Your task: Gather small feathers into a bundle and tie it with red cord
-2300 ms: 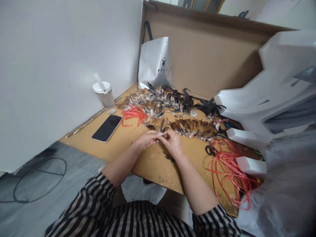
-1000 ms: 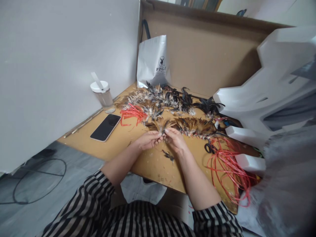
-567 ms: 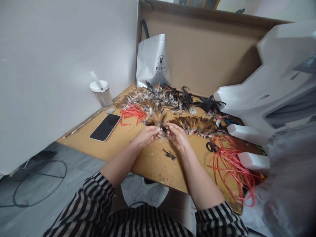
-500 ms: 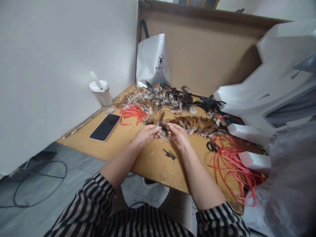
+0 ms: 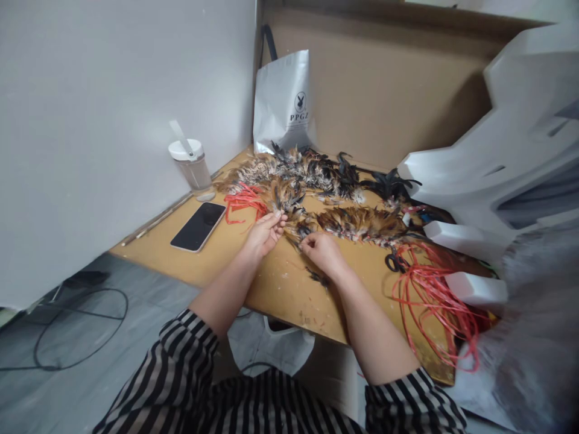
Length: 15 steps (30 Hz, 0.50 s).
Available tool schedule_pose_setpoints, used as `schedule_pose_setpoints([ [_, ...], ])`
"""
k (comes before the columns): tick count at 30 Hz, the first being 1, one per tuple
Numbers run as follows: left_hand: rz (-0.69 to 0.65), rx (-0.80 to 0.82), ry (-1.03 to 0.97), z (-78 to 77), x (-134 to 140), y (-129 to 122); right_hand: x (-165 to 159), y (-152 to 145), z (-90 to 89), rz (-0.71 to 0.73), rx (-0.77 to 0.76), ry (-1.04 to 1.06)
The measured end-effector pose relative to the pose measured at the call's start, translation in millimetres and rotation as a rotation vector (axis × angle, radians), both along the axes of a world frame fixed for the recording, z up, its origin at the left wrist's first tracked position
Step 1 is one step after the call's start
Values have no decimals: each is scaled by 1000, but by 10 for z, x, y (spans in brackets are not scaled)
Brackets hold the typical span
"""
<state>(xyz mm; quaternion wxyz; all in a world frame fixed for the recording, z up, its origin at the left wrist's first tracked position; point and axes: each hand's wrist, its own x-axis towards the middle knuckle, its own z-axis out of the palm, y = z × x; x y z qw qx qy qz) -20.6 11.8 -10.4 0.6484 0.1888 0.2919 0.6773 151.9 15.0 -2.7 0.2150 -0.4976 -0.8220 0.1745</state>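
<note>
My left hand (image 5: 266, 234) is closed in a pinch at the base of a bunch of brown and dark feathers (image 5: 283, 191). My right hand (image 5: 324, 253) is lower and to the right, thumb and fingers pressed together over loose feathers (image 5: 298, 226); what lies in that pinch is too small to make out. To the right lies a row of brown feathers (image 5: 362, 223). Behind it are piles of mottled and black feathers (image 5: 312, 172). Cut red plastic strips (image 5: 244, 202) lie left of the bunch. A small dark feather (image 5: 318, 277) lies partly behind my right wrist.
A phone (image 5: 198, 226) and a lidded cup (image 5: 193, 169) are at the left, near the wall. A silver bag (image 5: 281, 102) stands at the back. Black-handled scissors (image 5: 394, 261) and tangled red strips (image 5: 429, 301) lie at the right, beside white foam pieces (image 5: 477, 289).
My hands have moved apart: the right came down and nearer, while the left stays with the feather bunch. The camera view has shifted slightly.
</note>
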Motion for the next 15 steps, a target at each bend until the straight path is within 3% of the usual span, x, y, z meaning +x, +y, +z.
schedule_pose_setpoints([
  [8, -50, -14, 16, 31, 30, -43, -84, -64, 20, -8, -45, -112],
  [11, -57, -22, 23, 39, 31, -52, -92, -39, -42, 2, -33, -63],
  [15, -48, -29, 18, 33, 23, -44, -34, 47, -110, -38, -143, 139],
])
